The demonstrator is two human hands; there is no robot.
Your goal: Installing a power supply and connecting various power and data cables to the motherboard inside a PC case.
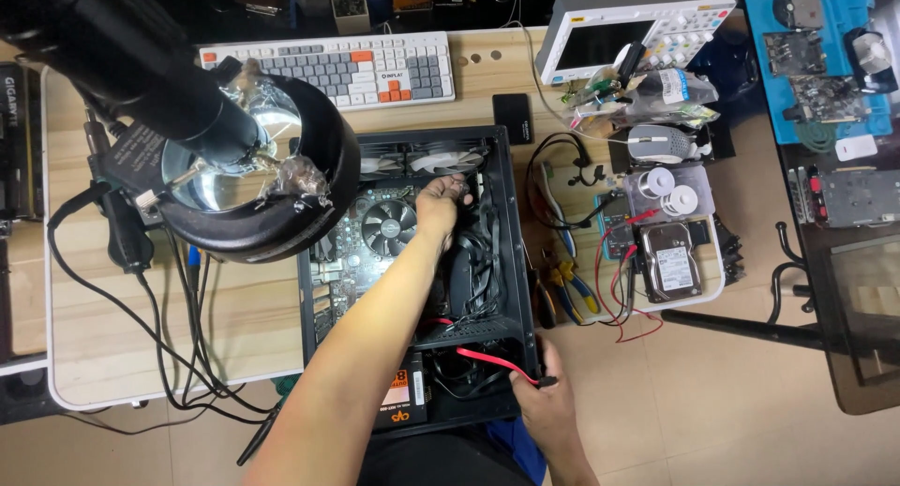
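Observation:
An open black computer case [506, 214] lies flat on the wooden desk. My left hand [441, 208] reaches deep into it and grips a bundle of black cables [473, 252] beside the round cooler fan [387, 225] on the motherboard. My right hand [544, 402] rests at the case's near right corner and pinches the end of a thin red flat cable [487, 362] that runs back into the case. A black power supply with an orange label [405, 399] sits at the near end of the case.
A large black ring magnifier lamp [253, 167] hangs over the desk's left half, with cables trailing below it. Behind the case are a white keyboard [337, 69] and an oscilloscope [637, 27]. To the right lie pliers [567, 284], solder spools and a bare hard drive [673, 259].

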